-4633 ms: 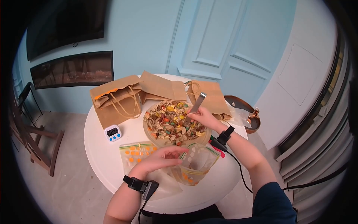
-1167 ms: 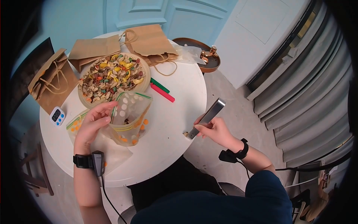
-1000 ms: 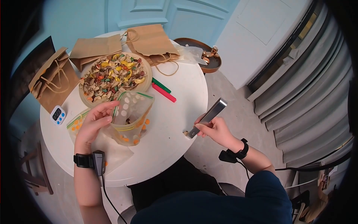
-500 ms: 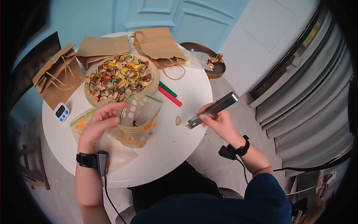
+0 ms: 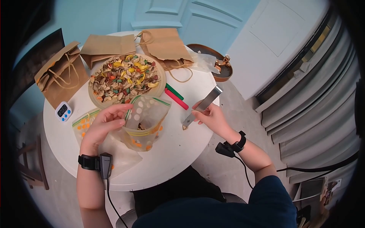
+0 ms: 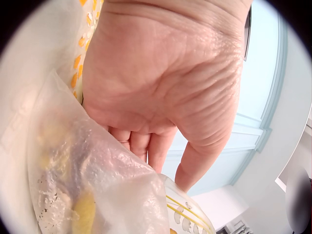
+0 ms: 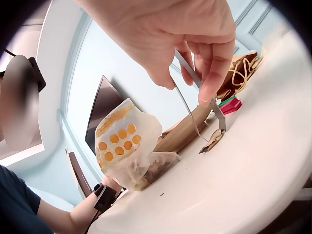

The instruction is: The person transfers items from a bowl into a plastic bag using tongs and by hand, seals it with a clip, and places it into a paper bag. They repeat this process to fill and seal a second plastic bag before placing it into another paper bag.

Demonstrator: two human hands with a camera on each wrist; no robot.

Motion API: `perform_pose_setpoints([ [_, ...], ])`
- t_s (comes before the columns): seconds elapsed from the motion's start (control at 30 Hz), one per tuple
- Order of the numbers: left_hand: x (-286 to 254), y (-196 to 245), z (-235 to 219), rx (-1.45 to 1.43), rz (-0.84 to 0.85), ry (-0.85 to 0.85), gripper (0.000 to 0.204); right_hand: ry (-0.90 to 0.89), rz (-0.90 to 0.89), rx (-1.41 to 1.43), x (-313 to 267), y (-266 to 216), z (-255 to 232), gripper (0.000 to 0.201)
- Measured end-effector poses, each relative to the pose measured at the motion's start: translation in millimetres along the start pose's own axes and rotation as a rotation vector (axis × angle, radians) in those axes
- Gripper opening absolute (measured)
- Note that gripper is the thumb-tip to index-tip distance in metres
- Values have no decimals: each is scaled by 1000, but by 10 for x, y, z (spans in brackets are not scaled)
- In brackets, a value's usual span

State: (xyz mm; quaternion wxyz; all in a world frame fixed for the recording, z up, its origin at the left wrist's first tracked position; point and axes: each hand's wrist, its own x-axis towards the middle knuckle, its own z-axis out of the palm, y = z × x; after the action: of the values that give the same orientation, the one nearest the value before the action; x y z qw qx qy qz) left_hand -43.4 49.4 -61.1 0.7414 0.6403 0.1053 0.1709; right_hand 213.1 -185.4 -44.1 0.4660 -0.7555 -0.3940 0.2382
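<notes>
The dry flake lies on the table, right of centre in both the head view and the right wrist view, with the tips of the tongs set about it. The right hand pinches the tongs between thumb and fingers, blades close together at the flake; how firmly they bite, I cannot tell. The left hand, left of centre, curves loosely beside the mouth of the bag, thumb and fingers apart — whether the fingertips press on the film is not clear.

The flake looks light, thin and rather stiff, likely brittle, so a hard squeeze could crack or flick it. Across its middle, the tips near the table and the pressure gentle, seems the best hold; a thin edge alone would probably slip. The tongs look springy and smooth, best held where the hand has them, partway down the blades. The bag seems soft and apt to fold — steadying it at its stiffer zip rim should keep the mouth wide.
</notes>
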Motion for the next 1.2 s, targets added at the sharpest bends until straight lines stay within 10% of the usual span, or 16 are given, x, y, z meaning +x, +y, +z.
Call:
perform_pose_setpoints([
  [0.8, 1, 12, 12, -6, -20, 12, 47, 52, 47, 269, 71, 80, -94, 20],
  [1.2, -15, 10, -35, -5, -10, -42, 44, -116, -397, 342, 351, -1328, 237, 14],
])
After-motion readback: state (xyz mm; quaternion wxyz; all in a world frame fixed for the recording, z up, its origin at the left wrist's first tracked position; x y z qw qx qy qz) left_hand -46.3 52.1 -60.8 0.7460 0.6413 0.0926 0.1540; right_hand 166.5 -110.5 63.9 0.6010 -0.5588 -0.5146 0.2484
